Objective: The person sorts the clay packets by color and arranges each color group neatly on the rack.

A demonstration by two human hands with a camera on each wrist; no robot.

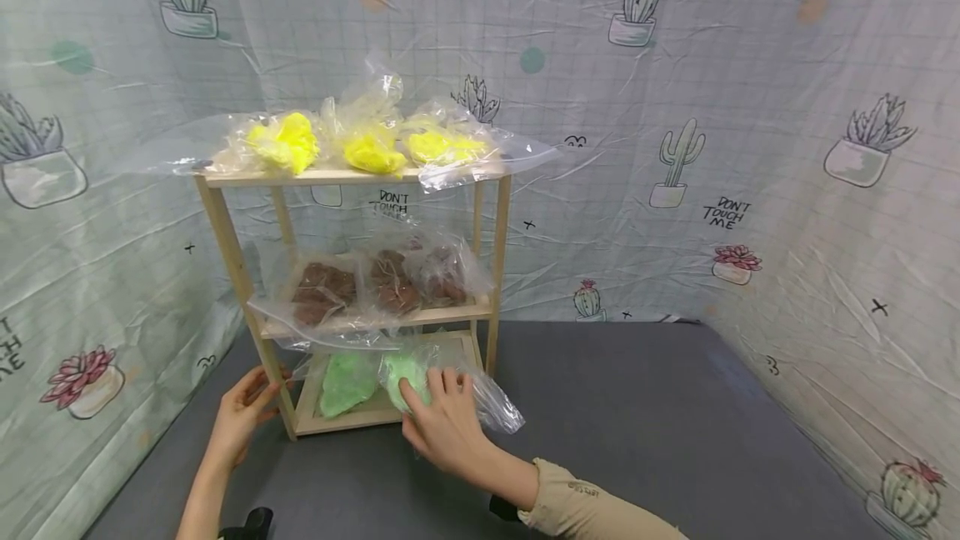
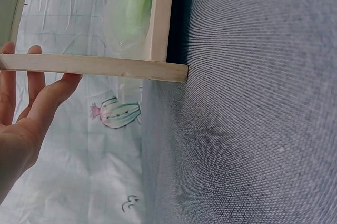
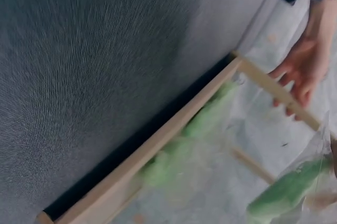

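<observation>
A small wooden shelf rack (image 1: 416,315) stands on the dark table. My left hand (image 1: 243,411) holds its front left post (image 2: 105,67), thumb on the near side and fingers reaching behind. At the bottom tier, my right hand (image 1: 450,419) grips a clear plastic bag of soft green lumps (image 1: 401,377), which hangs at the lower right of the right wrist view. Another bag of green material (image 1: 348,383) lies left of it on the bottom shelf. The right hand's fingertips are mostly out of the right wrist view.
Bags of brown lumps (image 1: 326,290) fill the middle shelf, their loose plastic hanging over its front edge. Bags of yellow lumps (image 1: 288,144) line the top shelf, with plastic jutting past both ends. A cactus-print cloth (image 1: 600,232) hangs around the grey table surface (image 1: 622,432).
</observation>
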